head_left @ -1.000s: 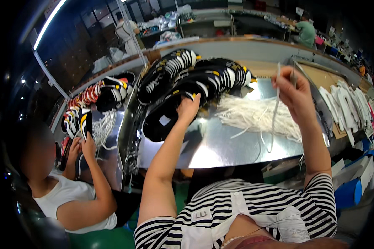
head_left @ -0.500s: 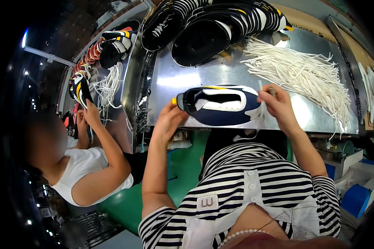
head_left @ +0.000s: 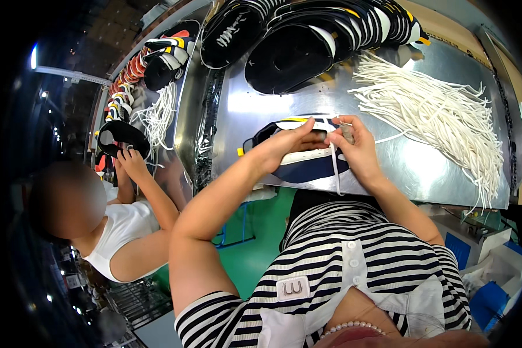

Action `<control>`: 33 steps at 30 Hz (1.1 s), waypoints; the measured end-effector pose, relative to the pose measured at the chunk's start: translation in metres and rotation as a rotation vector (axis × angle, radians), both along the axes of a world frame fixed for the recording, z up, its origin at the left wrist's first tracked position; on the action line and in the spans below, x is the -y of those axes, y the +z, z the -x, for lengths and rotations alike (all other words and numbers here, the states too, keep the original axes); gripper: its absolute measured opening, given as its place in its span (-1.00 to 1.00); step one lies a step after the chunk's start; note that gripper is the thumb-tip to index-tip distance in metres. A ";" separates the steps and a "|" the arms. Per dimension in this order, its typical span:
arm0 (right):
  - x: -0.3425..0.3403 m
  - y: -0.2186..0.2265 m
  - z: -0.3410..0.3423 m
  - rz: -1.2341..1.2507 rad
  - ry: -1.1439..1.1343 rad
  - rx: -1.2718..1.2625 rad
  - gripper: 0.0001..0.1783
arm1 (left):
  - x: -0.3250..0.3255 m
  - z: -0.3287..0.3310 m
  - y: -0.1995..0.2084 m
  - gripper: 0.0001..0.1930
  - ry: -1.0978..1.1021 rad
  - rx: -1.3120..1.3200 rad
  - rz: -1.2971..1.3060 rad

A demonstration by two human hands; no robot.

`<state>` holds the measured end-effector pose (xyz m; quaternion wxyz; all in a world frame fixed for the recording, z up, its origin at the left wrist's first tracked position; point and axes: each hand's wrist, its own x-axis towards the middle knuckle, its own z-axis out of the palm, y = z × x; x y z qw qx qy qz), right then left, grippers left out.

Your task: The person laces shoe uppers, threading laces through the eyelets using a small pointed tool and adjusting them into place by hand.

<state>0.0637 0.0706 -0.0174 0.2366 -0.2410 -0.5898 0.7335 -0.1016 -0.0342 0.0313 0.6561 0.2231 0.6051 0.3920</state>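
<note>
A navy, white and yellow shoe upper (head_left: pixel 310 170) lies sideways on the metal table below my hands. My left hand (head_left: pixel 287 145) reaches over it, thumb along the far side and fingers tucked into the opening, gripping it near the eyelet strip. At its right end, my right hand (head_left: pixel 356 148) pinches a white shoelace (head_left: pixel 335 168), which crosses the upper and hangs past its near edge. Another stretch of white lace runs right toward the pile. A small grey-brown thing sits at my right fingers; its kind is unclear. My left fingertips are partly hidden.
A big bundle of white shoelaces (head_left: pixel 429 116) lies at the right of the metal table (head_left: pixel 246 151). Stacked shoe uppers (head_left: pixel 290 58) line its far side. On the left, a co-worker (head_left: pixel 127 232) handles a dark shoe upper (head_left: pixel 123 138) beside more laces (head_left: pixel 159 116).
My left hand has moved from the upper's left end to over its opening. My right hand has come left, and a white lace now lies across the upper. The co-worker's upper has turned.
</note>
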 end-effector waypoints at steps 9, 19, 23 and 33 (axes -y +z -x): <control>-0.014 0.022 -0.006 0.043 -0.066 -0.200 -0.68 | -0.007 -0.051 -0.005 -0.50 0.521 0.153 -0.182; -0.003 0.043 -0.014 -0.266 0.028 0.099 -0.71 | 0.008 -0.064 -0.002 -0.74 0.612 -0.070 -0.427; -0.002 0.054 -0.021 -0.335 0.131 0.143 -0.74 | 0.014 -0.073 0.000 -0.82 0.694 -0.216 -0.459; -0.009 0.048 -0.031 -0.305 0.209 0.088 -0.86 | 0.020 -0.070 -0.005 -0.79 0.697 -0.156 -0.443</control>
